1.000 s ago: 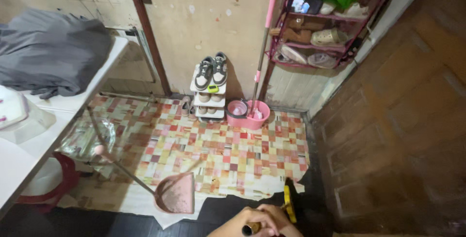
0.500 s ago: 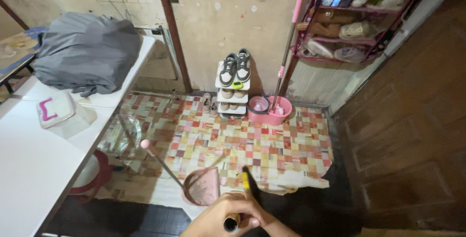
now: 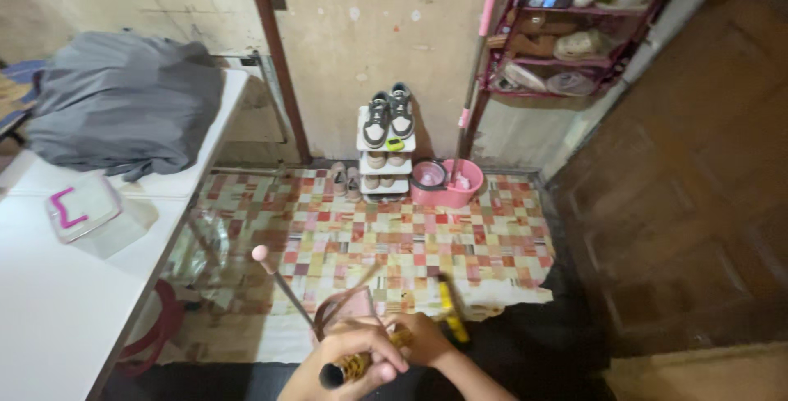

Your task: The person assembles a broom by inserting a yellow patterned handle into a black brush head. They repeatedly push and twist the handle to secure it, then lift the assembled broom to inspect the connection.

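Observation:
Both my hands sit at the bottom edge, wrapped around a broom handle (image 3: 345, 368) with a dark end and a gold pattern. My left hand (image 3: 361, 353) grips nearest the handle's end. My right hand (image 3: 425, 339) holds it just further down. The broom's yellow and black part (image 3: 451, 317) points to the floor in front of my right hand. A pink dustpan (image 3: 341, 309) stands on the floor directly beyond my hands, partly hidden by them. Its long thin handle (image 3: 275, 274) leans up to the left.
A white table (image 3: 49, 286) at left carries a grey cloth (image 3: 123, 101) and a clear box (image 3: 82, 212); a red stool (image 3: 160, 327) stands beneath. Against the wall are a white shoe stand with sneakers (image 3: 387, 118), a pink mop bucket (image 3: 447, 183) and a magenta shoe shelf (image 3: 566, 40). A wooden door (image 3: 698, 163) is at right.
A second hand has come into view on the broom handle. The hands and broom have shifted left, so the dustpan now stands right in front of them.

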